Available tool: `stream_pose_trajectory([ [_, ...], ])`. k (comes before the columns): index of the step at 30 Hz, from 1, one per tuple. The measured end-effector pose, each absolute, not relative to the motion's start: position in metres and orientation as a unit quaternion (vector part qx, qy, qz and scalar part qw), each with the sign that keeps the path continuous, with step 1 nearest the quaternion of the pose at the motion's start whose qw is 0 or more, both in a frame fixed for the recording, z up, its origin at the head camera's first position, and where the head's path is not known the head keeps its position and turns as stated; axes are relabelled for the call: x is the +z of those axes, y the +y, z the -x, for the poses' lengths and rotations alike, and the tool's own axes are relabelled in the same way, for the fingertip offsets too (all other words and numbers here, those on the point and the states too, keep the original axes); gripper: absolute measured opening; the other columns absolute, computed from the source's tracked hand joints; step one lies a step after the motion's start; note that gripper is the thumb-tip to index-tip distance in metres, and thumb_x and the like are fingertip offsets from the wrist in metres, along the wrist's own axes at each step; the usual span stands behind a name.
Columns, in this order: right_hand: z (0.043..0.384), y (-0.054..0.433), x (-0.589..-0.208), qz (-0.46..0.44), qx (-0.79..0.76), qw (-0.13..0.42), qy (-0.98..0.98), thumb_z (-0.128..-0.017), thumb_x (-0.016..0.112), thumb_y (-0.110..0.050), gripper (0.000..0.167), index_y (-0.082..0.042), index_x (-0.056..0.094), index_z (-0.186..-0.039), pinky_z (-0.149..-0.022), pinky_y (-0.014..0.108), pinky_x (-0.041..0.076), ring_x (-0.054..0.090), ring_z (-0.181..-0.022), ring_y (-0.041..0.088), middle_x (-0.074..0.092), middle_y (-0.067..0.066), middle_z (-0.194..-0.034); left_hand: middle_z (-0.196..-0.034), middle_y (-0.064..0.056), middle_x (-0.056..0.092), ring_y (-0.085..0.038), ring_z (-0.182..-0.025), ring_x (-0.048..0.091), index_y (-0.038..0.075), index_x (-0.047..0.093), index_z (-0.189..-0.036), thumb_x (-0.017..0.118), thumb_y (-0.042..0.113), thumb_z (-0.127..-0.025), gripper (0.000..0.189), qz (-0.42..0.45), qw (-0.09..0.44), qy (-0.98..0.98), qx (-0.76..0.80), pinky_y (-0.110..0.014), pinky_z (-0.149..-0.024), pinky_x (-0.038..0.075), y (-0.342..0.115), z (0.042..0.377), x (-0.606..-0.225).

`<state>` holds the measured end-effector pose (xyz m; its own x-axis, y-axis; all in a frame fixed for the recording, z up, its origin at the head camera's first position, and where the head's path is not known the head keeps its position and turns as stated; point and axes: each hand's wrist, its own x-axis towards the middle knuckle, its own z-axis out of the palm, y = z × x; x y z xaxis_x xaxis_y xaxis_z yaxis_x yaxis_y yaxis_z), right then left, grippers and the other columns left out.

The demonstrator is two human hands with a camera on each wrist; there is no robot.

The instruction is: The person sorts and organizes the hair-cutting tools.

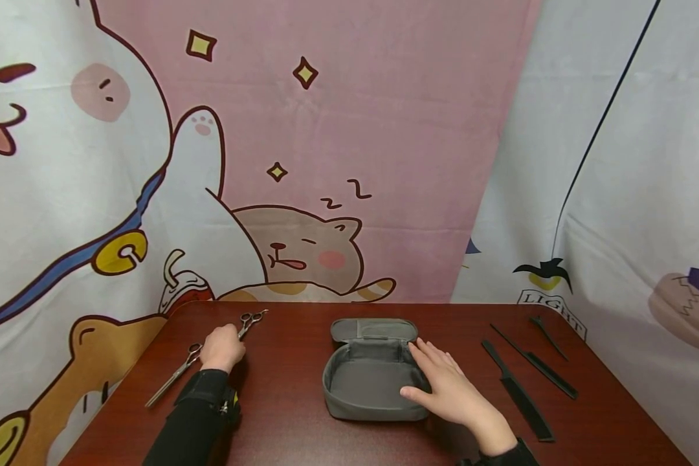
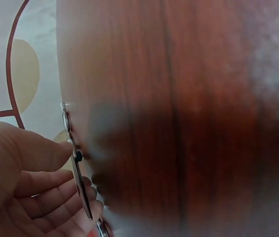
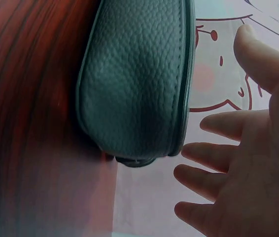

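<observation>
My left hand [image 1: 222,349] pinches a pair of silver scissors [image 1: 252,321] at the table's left. Their finger rings point away past the knuckles. In the left wrist view the thumb lies on one side of the scissors [image 2: 79,170], fingers on the other. A second pair of scissors [image 1: 175,380] lies just left of that hand, blades toward the near left. At mid-table stands a grey textured zip case [image 1: 378,411], its lid folded back and its inside bare. My right hand [image 1: 451,388] is spread beside the case's right wall, fingers straight, fingertips close to the rim.
On the right of the brown wooden table [image 1: 285,401] lie a wide black comb [image 1: 524,401], a thin-tailed black comb [image 1: 550,374] and a small dark slim tool [image 1: 549,336]. A printed cartoon cloth [image 1: 384,129] hangs behind the table's far edge.
</observation>
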<state>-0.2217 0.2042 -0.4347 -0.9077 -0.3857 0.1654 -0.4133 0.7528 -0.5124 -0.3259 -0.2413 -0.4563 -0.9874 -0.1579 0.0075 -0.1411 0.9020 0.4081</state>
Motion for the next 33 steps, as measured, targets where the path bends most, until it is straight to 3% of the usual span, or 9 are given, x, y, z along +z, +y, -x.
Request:
stream_pose_trajectory([
  [13, 0.222, 0.194, -0.433, -0.229, 0.305, 0.016, -0.924, -0.093, 0.068, -0.041, 0.078, 0.004, 0.037, -0.149, -0.109, 0.069, 0.012, 0.022, -0.143, 0.048, 0.03, 0.028, -0.154, -0.098, -0.029, 0.063, -0.039, -0.08, 0.062, -0.007, 0.068, -0.096, 0.061, -0.002, -0.087, 0.012, -0.093, 0.027, -0.975, -0.2, -0.05, -0.061, 0.052, -0.242, 0.335, -0.456],
  [33, 0.232, 0.19, -0.426, -0.247, 0.268, 0.013, -0.931, -0.092, 0.064, -0.053, 0.084, 0.002, 0.037, -0.15, -0.11, 0.067, 0.012, 0.022, -0.143, 0.047, 0.029, 0.027, -0.155, -0.09, -0.026, 0.064, -0.038, -0.079, 0.062, -0.004, 0.067, -0.084, 0.061, 0.001, -0.086, 0.008, -0.127, 0.023, -0.971, -0.203, -0.05, -0.062, 0.052, -0.242, 0.337, -0.454],
])
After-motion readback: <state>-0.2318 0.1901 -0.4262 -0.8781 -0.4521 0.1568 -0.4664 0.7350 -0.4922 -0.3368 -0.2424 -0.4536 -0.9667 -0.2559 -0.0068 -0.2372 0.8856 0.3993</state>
